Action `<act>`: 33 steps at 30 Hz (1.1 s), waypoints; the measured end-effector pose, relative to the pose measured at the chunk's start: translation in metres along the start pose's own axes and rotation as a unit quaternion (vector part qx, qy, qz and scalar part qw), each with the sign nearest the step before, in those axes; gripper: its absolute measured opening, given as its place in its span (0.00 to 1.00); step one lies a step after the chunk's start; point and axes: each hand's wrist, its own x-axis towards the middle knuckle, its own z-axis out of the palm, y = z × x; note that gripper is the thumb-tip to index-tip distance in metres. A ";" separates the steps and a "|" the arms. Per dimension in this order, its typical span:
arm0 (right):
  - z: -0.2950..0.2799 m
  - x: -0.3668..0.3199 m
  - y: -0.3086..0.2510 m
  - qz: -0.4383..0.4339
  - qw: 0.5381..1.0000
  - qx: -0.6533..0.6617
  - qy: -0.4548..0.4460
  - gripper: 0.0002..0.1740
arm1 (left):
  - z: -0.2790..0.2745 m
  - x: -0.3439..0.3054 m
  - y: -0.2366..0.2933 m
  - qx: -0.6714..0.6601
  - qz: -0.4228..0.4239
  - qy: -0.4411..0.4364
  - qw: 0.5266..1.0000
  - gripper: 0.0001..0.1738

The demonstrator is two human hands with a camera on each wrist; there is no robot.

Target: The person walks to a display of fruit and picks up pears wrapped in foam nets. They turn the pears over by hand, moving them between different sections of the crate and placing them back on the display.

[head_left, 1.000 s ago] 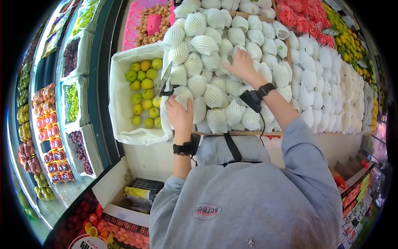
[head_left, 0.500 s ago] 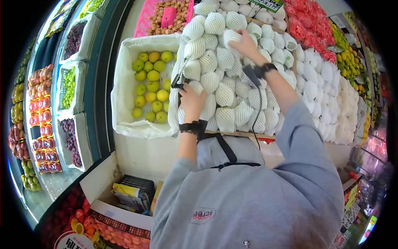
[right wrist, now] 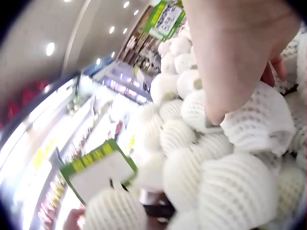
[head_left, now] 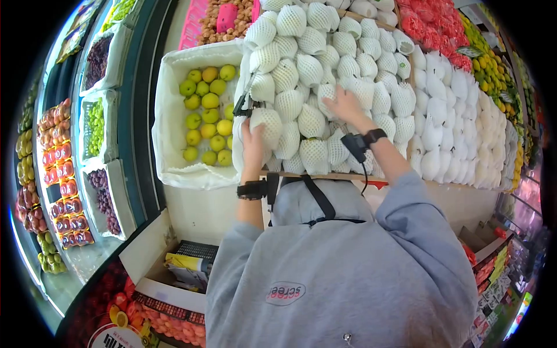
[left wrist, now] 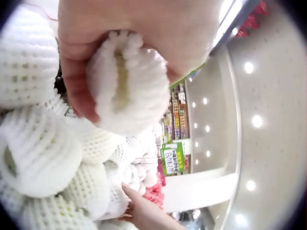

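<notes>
My left hand [head_left: 253, 149] grips a fruit in a white foam net [head_left: 268, 124] at the left edge of the pile, beside the crate. In the left wrist view, that hand's fingers [left wrist: 81, 96] curl round the netted fruit [left wrist: 132, 91], and a pale yellow-green strip shows through a slit. Farther right, my right hand [head_left: 348, 108] has its fingers on another netted fruit [head_left: 326, 94] amid the pile. Seen from the right wrist, the thumb and fingers of the right hand [right wrist: 235, 57] hold this fruit [right wrist: 261, 120] from two sides.
A white-lined crate [head_left: 165, 116] of yellow-green fruit [head_left: 210, 100] stands left of the pile. Behind it is a pink basket [head_left: 191, 26]. A black clip [head_left: 243, 107] sits at the pile's left edge. White-wrapped fruit [head_left: 432, 116] fills the right side.
The right hand has come from a netted fruit farther back to one nearer the body. In my left hand, the netted fruit now shows more fully between thumb and fingers.
</notes>
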 end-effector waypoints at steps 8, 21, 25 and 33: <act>-0.054 -0.087 -0.037 0.005 0.809 0.554 -0.197 0.38 | 0.023 -0.052 0.034 -0.285 -0.180 -0.188 0.922 0.34; -0.122 -0.097 0.044 0.174 0.742 0.646 0.046 0.28 | 0.140 -0.024 0.034 0.328 0.133 -0.233 0.906 0.22; -0.158 -0.009 0.143 0.142 0.873 0.431 0.176 0.37 | 0.122 0.013 0.026 0.428 0.273 -0.018 0.861 0.25; -0.116 0.104 0.242 0.103 0.984 0.038 0.141 0.46 | 0.075 0.029 0.005 0.439 0.232 0.098 0.863 0.30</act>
